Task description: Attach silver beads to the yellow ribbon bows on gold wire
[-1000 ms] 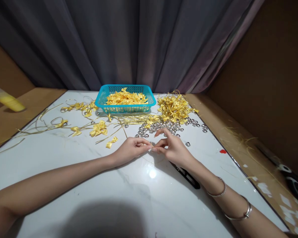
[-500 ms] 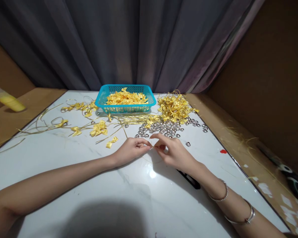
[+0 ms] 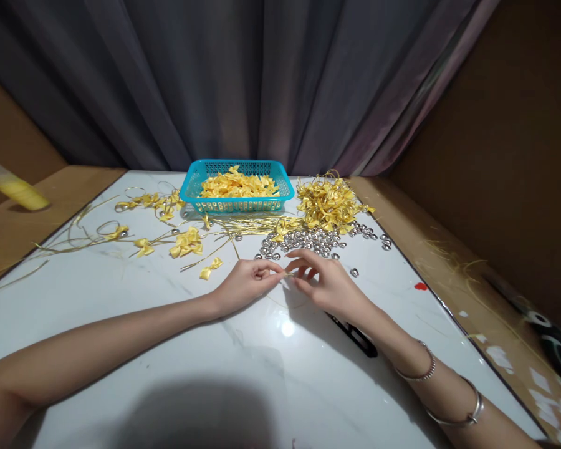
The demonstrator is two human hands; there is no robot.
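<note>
Over the middle of the table, my left hand (image 3: 247,282) pinches a thin gold cord (image 3: 288,274) between thumb and fingertips. A faint loop of that cord hangs below the fingers. My right hand (image 3: 325,284) hovers just beside it, thumb and fingers apart around the cord's short end; whether a fingertip touches it is hard to see. Beyond the hands lies a spread of small silver rings (image 3: 303,240). A yellow ribbon bow (image 3: 210,268) rests left of my left hand. Under my right wrist is a black-handled tool (image 3: 362,342), partly hidden.
A blue basket (image 3: 238,204) of yellow bows stands at the back. To its right is a heap of corded bows (image 3: 330,202); gold cords (image 3: 257,224) lie in front. More bows (image 3: 186,242) are scattered left. A red scrap (image 3: 420,286) sits near the right edge.
My right hand's fingers have spread from a pinch on the cord, and the hand has shifted slightly right. My left hand keeps its pinch in the same place.
</note>
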